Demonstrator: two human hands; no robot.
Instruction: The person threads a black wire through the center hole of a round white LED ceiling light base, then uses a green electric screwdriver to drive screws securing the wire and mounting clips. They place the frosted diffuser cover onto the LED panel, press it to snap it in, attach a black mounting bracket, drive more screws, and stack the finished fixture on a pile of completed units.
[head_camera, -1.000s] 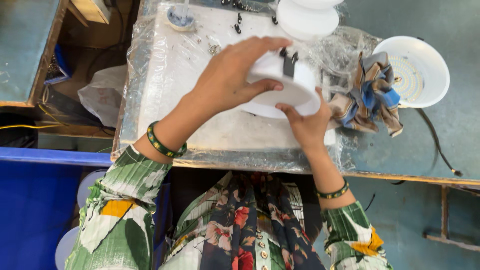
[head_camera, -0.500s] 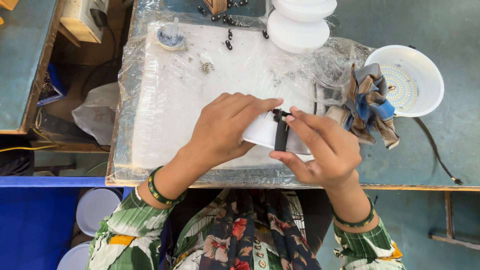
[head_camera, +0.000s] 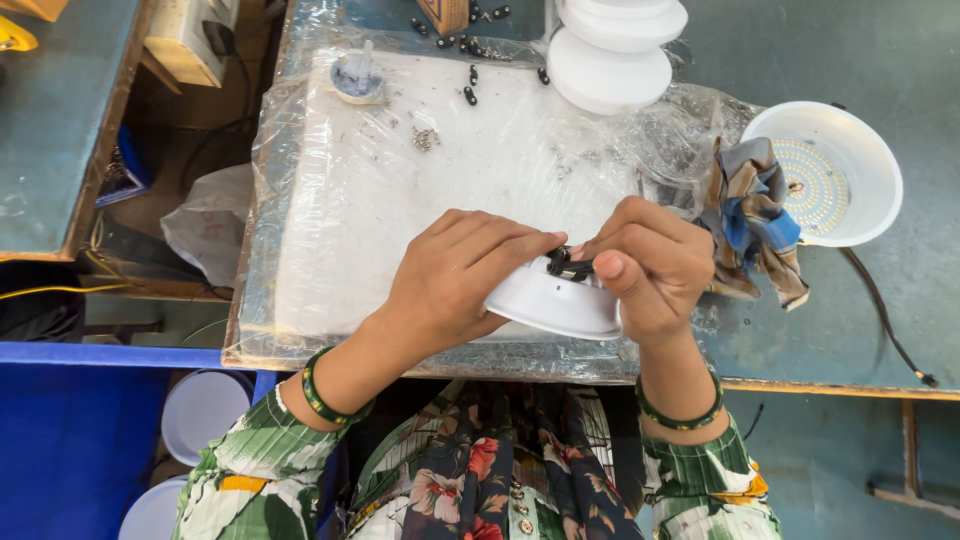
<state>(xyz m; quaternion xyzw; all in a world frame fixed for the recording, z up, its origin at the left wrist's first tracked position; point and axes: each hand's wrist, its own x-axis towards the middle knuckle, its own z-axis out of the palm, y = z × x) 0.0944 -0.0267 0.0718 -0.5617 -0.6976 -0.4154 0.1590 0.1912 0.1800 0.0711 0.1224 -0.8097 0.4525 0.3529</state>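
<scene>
On the plastic-covered board (head_camera: 400, 190), a white lamp housing (head_camera: 555, 300) was gripped by the left hand (head_camera: 450, 280); its black clip (head_camera: 568, 266) (at twelve o'clock) was pinched by the right hand (head_camera: 650, 265).

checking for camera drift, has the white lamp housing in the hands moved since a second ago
Yes. The white lamp housing has come down from the middle of the plastic-wrapped board to its near edge, farther from the crumpled cloth.

Smooth white plastic housing (head_camera: 555, 300); crinkly glossy plastic sheet (head_camera: 330, 190); cloth rag (head_camera: 750, 215).
</scene>
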